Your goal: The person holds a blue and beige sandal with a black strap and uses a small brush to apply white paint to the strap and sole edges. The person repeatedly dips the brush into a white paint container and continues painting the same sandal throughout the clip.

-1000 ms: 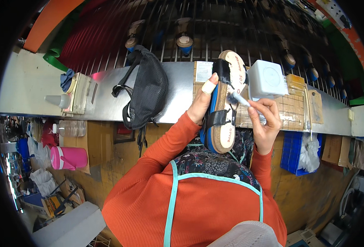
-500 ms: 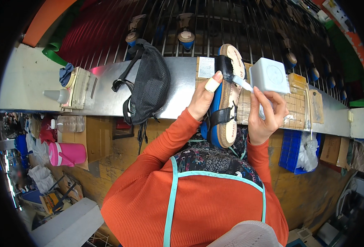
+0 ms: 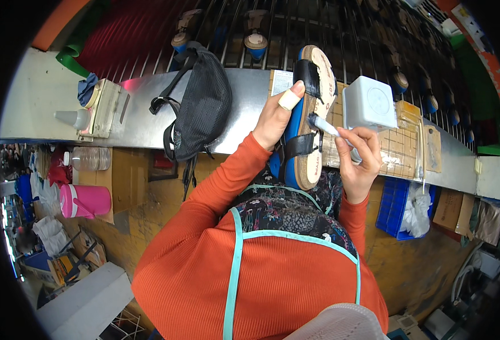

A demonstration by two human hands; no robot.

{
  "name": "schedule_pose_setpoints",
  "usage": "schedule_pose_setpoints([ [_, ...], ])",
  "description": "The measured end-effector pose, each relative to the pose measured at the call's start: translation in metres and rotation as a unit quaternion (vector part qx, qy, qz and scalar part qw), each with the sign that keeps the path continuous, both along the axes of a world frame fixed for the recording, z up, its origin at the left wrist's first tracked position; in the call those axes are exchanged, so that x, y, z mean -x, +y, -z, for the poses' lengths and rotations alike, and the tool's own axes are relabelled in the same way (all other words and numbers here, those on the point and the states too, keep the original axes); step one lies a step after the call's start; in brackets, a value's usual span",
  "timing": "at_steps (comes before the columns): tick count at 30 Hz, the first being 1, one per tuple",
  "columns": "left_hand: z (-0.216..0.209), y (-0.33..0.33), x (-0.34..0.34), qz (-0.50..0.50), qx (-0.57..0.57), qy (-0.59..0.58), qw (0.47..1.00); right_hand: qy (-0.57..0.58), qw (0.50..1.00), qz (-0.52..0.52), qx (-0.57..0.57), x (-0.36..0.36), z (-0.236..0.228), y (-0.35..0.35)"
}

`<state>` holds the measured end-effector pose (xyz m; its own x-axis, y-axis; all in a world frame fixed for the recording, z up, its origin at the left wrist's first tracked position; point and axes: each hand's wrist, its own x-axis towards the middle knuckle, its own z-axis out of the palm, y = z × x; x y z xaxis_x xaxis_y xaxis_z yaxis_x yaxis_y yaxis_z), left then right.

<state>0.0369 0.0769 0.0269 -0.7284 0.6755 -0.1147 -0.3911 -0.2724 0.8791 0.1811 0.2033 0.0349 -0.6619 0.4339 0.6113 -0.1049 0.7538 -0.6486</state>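
My left hand [image 3: 274, 119], with a pale cover on its thumb, grips a sandal [image 3: 321, 148] by its left side. The sandal is held up lengthwise, with a tan printed insole, a cork-coloured edge, two black straps and blue along its left side. In my right hand [image 3: 359, 161], pinched between thumb and fingers, is a small brush [image 3: 325, 125] with a white handle and dark bristles. Its bristle end touches the sandal's edge between the two straps. My left fingers behind the sandal are hidden. A white lidded container [image 3: 370, 103] stands just beyond my right hand.
A black mesh bag [image 3: 200, 105] lies on the metal ledge [image 3: 243, 113]. Beyond, several sandals, one a blue-tipped sandal [image 3: 255, 46], rest on a rack of metal bars [image 3: 295, 35]. A taped cardboard piece [image 3: 400, 148] lies at right, above a blue crate [image 3: 390, 212].
The brush end has moved down from beside the upper strap to the sandal's edge between the straps. Both hands keep their holds, and the whole view has shifted slightly.
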Motion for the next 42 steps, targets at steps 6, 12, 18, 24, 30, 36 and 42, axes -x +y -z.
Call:
schedule_pose_setpoints([
  [6, -0.004, 0.004, 0.006, -0.006, 0.012, 0.035, 0.999, -0.009, 1.0, -0.014, 0.019, -0.007, -0.001, 0.0],
  [12, -0.006, 0.008, 0.012, -0.008, 0.007, 0.047, 0.999, -0.011, 1.0, -0.021, 0.01, -0.013, 0.001, 0.0],
  [18, -0.003, 0.015, 0.018, -0.011, -0.02, 0.028, 0.999, -0.01, 1.0, -0.016, -0.01, -0.02, 0.001, -0.003],
  [24, 0.002, 0.017, 0.022, 0.024, -0.019, 0.016, 0.999, -0.012, 0.998, -0.056, -0.003, -0.021, -0.008, 0.008],
  [30, 0.003, 0.017, 0.022, 0.036, -0.056, 0.036, 0.997, 0.015, 0.997, 0.017, 0.072, -0.006, -0.002, 0.004],
  [36, 0.009, 0.003, 0.033, -0.059, -0.033, 0.041, 0.997, -0.025, 0.988, -0.061, 0.138, -0.027, 0.005, -0.012],
  [42, 0.012, 0.0, 0.036, -0.115, 0.014, 0.112, 0.987, -0.06, 0.996, -0.012, 0.068, -0.035, 0.007, -0.019],
])
